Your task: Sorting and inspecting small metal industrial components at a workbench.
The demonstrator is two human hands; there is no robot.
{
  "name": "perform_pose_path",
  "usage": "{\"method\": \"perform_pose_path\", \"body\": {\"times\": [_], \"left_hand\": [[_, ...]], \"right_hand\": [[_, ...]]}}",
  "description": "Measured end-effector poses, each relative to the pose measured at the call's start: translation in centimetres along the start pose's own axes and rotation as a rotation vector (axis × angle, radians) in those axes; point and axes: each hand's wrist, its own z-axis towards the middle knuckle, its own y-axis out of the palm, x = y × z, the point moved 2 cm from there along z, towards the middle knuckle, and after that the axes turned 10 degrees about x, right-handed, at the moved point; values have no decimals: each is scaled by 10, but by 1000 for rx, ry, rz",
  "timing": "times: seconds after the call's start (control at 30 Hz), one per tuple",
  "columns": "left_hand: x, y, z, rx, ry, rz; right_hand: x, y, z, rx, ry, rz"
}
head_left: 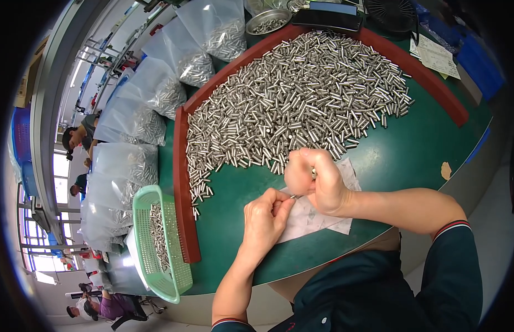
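Note:
My left hand (266, 217) is closed in a pinch above the green table, thumb and forefinger on a small metal pin (293, 197). Right beside it, my right hand (319, 180) is curled into a loose fist. A small shiny bit shows between its fingers, but I cannot make out what it is. Under both hands lies a creased whitish cloth or paper sheet (343, 225). Just beyond them spreads a big heap of short silvery metal pins (301, 94).
A dark red rim (182, 166) borders the heap. At left stands a green plastic basket (182, 275) with pins inside. Bags of pins (149, 124) line the far left. A metal bowl (257, 26), a dark device (328, 20) and papers (437, 58) lie at the back.

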Motion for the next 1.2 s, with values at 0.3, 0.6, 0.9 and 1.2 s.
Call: {"method": "perform_pose_path", "body": {"times": [0.3, 0.6, 0.9, 1.2], "left_hand": [[1, 1, 1, 15, -24, -37], [5, -2, 4, -9, -41, -43], [3, 4, 2, 19, -13, -28], [-4, -10, 2, -16, -235, -472]], "right_hand": [[1, 1, 0, -10, -50, -57], [3, 11, -4, -10, -175, -187], [4, 1, 2, 31, -165, -134], [-6, -3, -3, -47, -131, -154]]}}
